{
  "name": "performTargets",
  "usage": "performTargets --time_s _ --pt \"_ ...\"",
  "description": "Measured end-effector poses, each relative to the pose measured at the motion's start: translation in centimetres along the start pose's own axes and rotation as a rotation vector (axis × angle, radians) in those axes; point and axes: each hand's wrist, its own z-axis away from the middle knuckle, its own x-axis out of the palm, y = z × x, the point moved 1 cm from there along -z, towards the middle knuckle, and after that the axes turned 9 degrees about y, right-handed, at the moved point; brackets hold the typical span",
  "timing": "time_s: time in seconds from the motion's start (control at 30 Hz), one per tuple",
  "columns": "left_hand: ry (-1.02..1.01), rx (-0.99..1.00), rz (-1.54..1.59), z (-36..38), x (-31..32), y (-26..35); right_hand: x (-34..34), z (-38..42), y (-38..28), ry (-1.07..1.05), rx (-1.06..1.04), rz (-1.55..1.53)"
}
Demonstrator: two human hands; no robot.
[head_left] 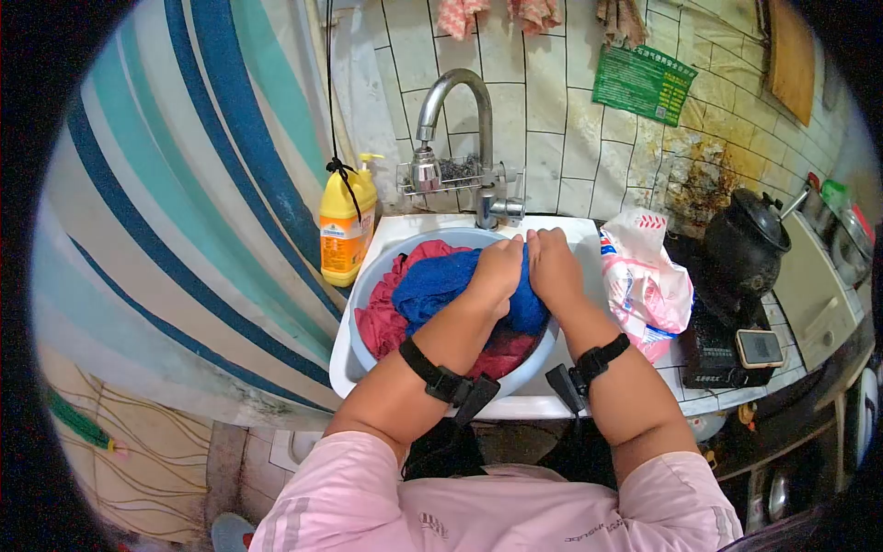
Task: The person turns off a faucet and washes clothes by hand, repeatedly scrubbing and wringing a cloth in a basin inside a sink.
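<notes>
A light blue-grey basin sits in the white sink, with a wet-looking blue cloth and red cloth bunched inside. My left hand is closed on the blue cloth near the middle of the basin. Right beside it, my right hand also grips the blue cloth, its fingers curled at the far side. Both hands are close together, knuckles up, below the faucet. Part of the blue cloth is hidden under my hands and wrists.
A yellow pump bottle stands left of the sink beside a striped curtain. On the right are a white-and-pink plastic bag, a black pot on a stove, and a phone. A small wire rack hangs behind the faucet.
</notes>
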Motion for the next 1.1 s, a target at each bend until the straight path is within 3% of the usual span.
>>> performTargets --time_s 0.07,0.2,0.4,0.47,0.5,0.57,0.73,0.83,0.9,0.93,1.03,1.07,1.1 --pt "0.018 0.003 -0.113 0.4 -0.1 0.3 0.6 0.3 0.5 -0.047 0.031 -0.051" --pt "0.095 0.093 -0.033 0.5 -0.1 0.6 0.3 0.4 0.3 -0.043 0.006 -0.064" --pt "0.101 -0.031 0.198 -0.6 -1.3 -0.2 -3.2 2.2 -4.5 -0.040 -0.216 -0.188" --pt "-0.120 -0.054 0.345 -3.4 -1.7 -3.2 -3.4 2.1 -4.8 -0.053 -0.205 -0.156" --pt "-0.038 0.023 0.221 -1.0 -0.9 -1.2 -3.1 1.7 -4.5 -0.052 -0.204 -0.153" --pt "-0.015 0.006 0.121 0.0 -0.3 -0.3 -1.9 0.9 -2.7 0.000 -0.007 -0.103" --pt "-0.045 0.015 -0.047 1.0 0.3 0.4 0.4 0.4 1.0 0.000 0.026 -0.108" --pt "-0.006 -0.021 -0.030 1.0 0.2 0.7 -0.3 0.8 0.2 0.014 0.021 -0.124" --pt "0.138 0.030 -0.010 1.3 -0.1 1.0 -1.1 1.2 -1.3 0.031 -0.009 -0.142" --pt "0.142 0.032 -0.005 0.9 -0.4 0.8 -1.8 1.6 -2.4 0.048 -0.092 -0.168" --pt "0.002 -0.150 0.310 -0.8 -1.1 -0.7 -2.9 2.0 -4.1 0.041 -0.213 -0.175" --pt "0.005 -0.147 0.316 -1.3 -0.9 -1.2 -3.0 1.9 -4.2 0.023 -0.237 -0.157" --pt "0.003 -0.063 0.231 -1.2 -0.5 -1.3 -2.4 1.6 -3.5 0.026 -0.112 -0.151"
